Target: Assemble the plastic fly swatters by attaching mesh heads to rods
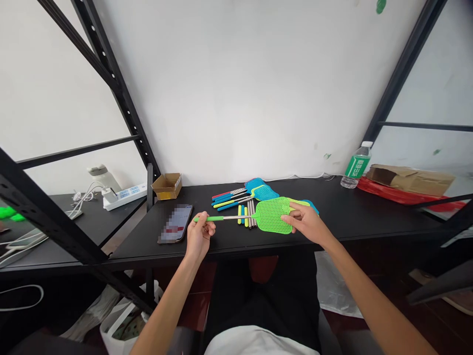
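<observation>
- although the small cardboard box stands open at the back left of the black counter, its inside is hidden from this angle
- a red tray sits at the counter's right end, with a brown paper bag lying on it
- a clear water bottle with a green label stands just left of the tray
- the green fly swatter lies nearly level over the middle of the counter, its long axis running left to right, with the mesh head to the right and the handle tip to the left
- the swatter's head partly overlaps a blue swatter head, while loose coloured handles and short rods lie just behind and under it
- the left hand rises from a forearm coming up from the lower left, its wrist bent and its fingers closed around the green swatter's handle
- the right hand reaches in from the lower right, palm down over the mesh head, its fingers spread and touching the head, though i cannot tell whether they grip it
- a phone with a blurred screen lies flat on the counter just left of the left hand
</observation>
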